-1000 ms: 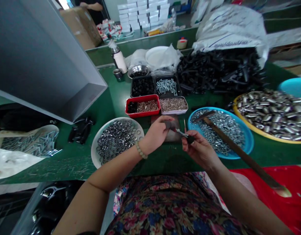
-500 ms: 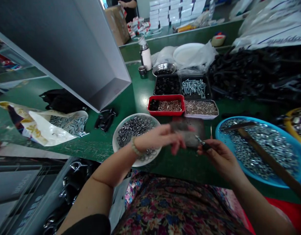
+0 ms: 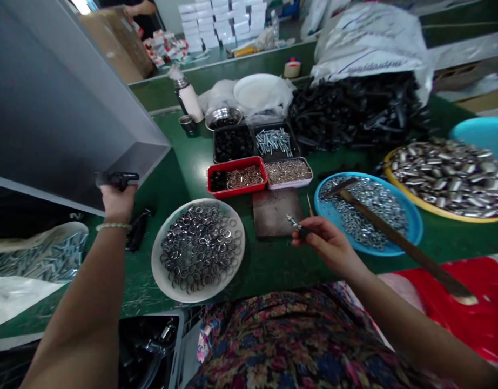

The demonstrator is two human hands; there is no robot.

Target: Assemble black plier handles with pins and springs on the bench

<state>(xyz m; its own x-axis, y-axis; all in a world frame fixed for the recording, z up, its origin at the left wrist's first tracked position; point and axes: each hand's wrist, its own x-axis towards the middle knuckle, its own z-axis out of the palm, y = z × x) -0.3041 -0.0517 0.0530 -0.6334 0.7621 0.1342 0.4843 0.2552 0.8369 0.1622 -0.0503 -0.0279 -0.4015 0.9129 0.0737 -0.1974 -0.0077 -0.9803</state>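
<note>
Head view: looks down on a green bench (image 3: 269,262) set with dishes of small hardware; two bare hands, well apart.
Right hand (image 3: 330,243): near the middle of the bench; thumb and fingers pinched together on a small metal-and-black piece (image 3: 296,223).
Small metal-and-black piece: black end in the fingers, bright narrow end pointing away to the left, close to the edge of a flat metal plate (image 3: 277,212); whether it touches the plate, I cannot tell; probably light and stiff, the metal likely slick, so the black end looks the surer place to hold.
Left hand (image 3: 118,202): stretched out to the far left, at the grey box (image 3: 50,97); fingers curled around a black part (image 3: 123,178), their exact closure partly hidden.
Black part: lies crosswise at the top of the hand, one end poking out to the right; seems rigid and fairly light, probably smooth; its middle suits a full grasp.
Near the hands: white bowl (image 3: 156,262) of metal rings between them; blue basin (image 3: 418,227) of small metal pieces beyond the right hand, a hammer (image 3: 395,236) resting across it.
</note>
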